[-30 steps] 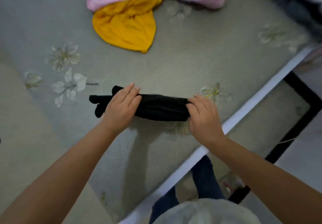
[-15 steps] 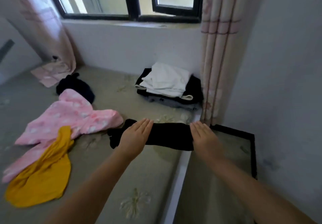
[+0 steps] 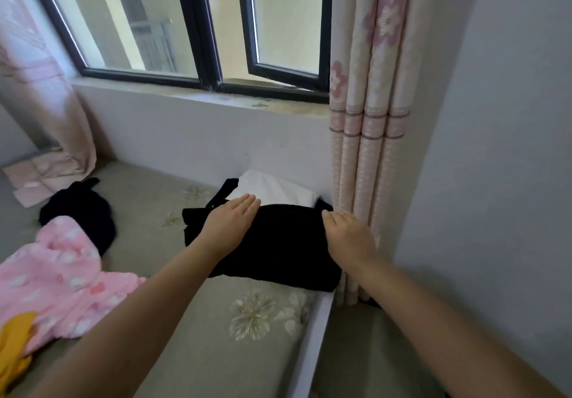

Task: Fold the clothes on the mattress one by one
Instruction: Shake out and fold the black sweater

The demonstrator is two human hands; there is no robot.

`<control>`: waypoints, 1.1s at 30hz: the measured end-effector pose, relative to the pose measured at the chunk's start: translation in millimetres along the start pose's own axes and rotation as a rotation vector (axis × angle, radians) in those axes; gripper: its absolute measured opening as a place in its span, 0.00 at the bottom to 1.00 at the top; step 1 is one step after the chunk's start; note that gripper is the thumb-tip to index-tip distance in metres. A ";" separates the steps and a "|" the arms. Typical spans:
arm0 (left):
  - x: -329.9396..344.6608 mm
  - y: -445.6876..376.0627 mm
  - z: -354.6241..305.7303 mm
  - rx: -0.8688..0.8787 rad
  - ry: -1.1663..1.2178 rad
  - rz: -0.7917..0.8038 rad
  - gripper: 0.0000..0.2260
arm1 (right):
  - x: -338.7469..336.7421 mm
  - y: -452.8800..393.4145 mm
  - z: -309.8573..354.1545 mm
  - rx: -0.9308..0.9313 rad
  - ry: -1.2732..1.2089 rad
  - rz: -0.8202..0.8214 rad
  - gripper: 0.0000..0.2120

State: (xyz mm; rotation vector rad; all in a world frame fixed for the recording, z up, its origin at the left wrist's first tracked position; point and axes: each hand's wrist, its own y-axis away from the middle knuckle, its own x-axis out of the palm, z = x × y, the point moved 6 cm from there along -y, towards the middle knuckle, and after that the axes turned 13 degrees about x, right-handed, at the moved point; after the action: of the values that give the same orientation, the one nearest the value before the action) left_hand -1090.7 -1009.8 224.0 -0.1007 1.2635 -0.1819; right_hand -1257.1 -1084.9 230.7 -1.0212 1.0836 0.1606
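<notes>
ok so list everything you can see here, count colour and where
folded black garment: 1, black, on the stack by the right curtain
white folded cloth: 1, white, behind it
pink garment: 1, pink, mattress left
yellow garment: 1, yellow, lower left edge
dark garment: 1, black, beyond the pink one
mattress: 1, grey-green floral
curtains: 2, pink floral, beside the window
window: 1, black frame
left hand: flat on the folded black garment
right hand: at its right end

Both forearms are bare to the hands (image 3: 230,227), no sleeves showing.
</notes>
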 end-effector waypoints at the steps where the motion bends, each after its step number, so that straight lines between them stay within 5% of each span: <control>1: 4.5 -17.1 11.7 0.014 0.022 -0.048 0.24 | 17.9 -21.0 -5.9 0.002 -0.006 0.021 0.13; 7: 52.4 -126.9 114.3 0.075 -0.097 -0.119 0.26 | 118.1 -162.5 -22.3 -0.060 0.034 0.082 0.10; 13: 118.1 -207.7 193.9 0.078 -0.131 -0.221 0.14 | 196.1 -246.9 -36.1 -0.092 0.002 0.023 0.10; 15: 172.2 -210.6 190.9 0.082 -0.100 -0.108 0.15 | 236.8 -226.8 -33.8 -0.114 0.020 0.104 0.11; 20: 327.3 -160.9 149.6 -0.105 0.168 0.632 0.27 | 357.0 -130.2 -25.1 -0.068 0.122 0.630 0.23; 23: 361.3 -143.8 128.9 -0.167 0.202 0.650 0.32 | 407.0 -83.1 -25.1 -0.018 0.172 0.981 0.36; 33: 396.8 -131.1 127.4 -0.285 0.192 0.606 0.26 | 439.3 -63.8 -4.6 0.005 0.191 0.929 0.38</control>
State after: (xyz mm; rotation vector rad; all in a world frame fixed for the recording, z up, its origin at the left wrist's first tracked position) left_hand -864.5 -1217.7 -86.7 0.0595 1.4501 0.5229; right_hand -1002.7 -1277.9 -77.7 -0.4631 1.6707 0.8170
